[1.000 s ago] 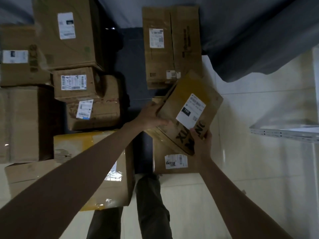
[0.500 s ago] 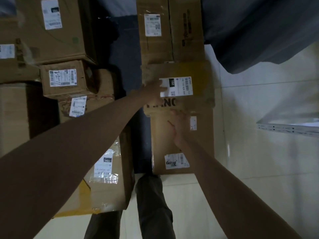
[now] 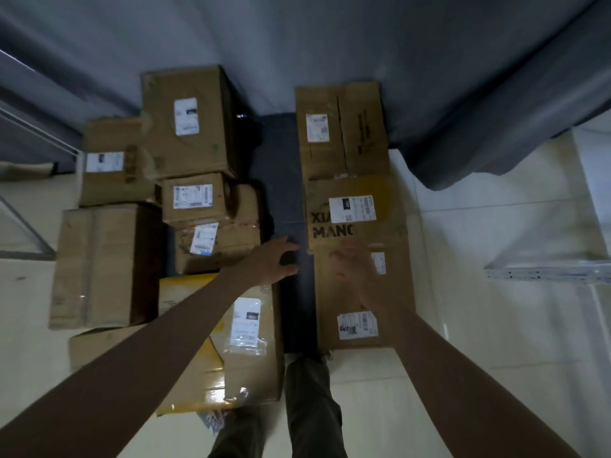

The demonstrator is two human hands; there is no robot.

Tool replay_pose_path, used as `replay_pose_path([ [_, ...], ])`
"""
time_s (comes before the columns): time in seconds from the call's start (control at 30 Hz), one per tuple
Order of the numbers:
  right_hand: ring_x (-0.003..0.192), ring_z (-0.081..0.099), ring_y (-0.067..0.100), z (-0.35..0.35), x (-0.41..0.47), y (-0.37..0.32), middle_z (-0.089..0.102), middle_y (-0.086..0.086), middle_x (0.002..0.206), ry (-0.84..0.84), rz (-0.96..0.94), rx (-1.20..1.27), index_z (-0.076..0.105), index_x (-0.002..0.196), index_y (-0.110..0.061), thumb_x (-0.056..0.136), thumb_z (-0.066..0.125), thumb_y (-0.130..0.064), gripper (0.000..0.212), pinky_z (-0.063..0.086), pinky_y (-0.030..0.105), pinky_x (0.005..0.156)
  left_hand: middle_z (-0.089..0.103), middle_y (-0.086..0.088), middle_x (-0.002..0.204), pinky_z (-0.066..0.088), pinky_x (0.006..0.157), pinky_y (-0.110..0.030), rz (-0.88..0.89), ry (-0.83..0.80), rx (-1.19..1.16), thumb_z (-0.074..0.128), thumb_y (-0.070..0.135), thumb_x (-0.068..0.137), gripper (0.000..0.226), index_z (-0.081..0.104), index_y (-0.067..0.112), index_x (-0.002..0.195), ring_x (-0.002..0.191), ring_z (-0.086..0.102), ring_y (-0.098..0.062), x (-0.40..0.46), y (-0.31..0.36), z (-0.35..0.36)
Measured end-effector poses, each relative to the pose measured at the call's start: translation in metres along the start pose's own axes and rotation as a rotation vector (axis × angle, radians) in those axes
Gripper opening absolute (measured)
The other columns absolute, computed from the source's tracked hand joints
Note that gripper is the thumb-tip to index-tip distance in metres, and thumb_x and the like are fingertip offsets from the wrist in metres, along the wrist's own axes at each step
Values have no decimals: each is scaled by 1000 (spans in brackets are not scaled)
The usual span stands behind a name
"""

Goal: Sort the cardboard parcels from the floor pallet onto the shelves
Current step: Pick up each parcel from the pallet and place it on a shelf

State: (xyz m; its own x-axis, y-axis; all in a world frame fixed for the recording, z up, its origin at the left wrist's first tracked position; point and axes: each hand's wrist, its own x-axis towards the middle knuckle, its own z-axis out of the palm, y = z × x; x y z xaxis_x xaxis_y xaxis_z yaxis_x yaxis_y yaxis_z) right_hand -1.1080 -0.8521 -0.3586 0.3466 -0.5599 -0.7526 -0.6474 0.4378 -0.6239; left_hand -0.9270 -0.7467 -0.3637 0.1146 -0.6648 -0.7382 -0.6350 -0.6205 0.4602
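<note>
Fingers of both hands, left [image 3: 276, 259] and right [image 3: 355, 267], hang loosely spread, holding nothing, just below the lettered parcel [image 3: 355, 211]; nine parcels visible.

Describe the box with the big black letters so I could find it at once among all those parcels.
Start at the dark pallet on the pale floor and look at the row of three parcels along its right side. The lettered parcel is the middle one, lying flat on the nearest box, just beyond the right hand. Only it carries bold black print beside its white label, plus a yellow tape patch.
</note>
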Motion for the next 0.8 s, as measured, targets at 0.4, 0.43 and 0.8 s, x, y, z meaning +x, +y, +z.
replay_pose_path([
  [0.4,100,60,10,203,-208,-167,66,-4,102,-114,-502,-501,63,128,-14,86,77,-16,44,47,13,75,51,-9,147,37,112,-33,-31,378,-99,67,30,95,51,52,16,143,136,48,-27,-310,-132,-140],
  [0.43,103,61,12,232,-226,-181,68,0,108,-137,-533,-532,63,128,-15,86,76,-17,44,48,17,83,51,-7,147,38,109,-30,-53,412,-87,66,34,96,51,52,19,143,134,49,-25,-341,-152,-148],
  [0.8,98,59,20,555,-409,-298,58,4,110,-515,-937,-720,62,129,-12,86,74,-7,45,49,32,88,47,-6,148,36,111,-32,-316,790,-174,64,38,96,50,52,23,142,135,46,-22,-658,-372,-175],
])
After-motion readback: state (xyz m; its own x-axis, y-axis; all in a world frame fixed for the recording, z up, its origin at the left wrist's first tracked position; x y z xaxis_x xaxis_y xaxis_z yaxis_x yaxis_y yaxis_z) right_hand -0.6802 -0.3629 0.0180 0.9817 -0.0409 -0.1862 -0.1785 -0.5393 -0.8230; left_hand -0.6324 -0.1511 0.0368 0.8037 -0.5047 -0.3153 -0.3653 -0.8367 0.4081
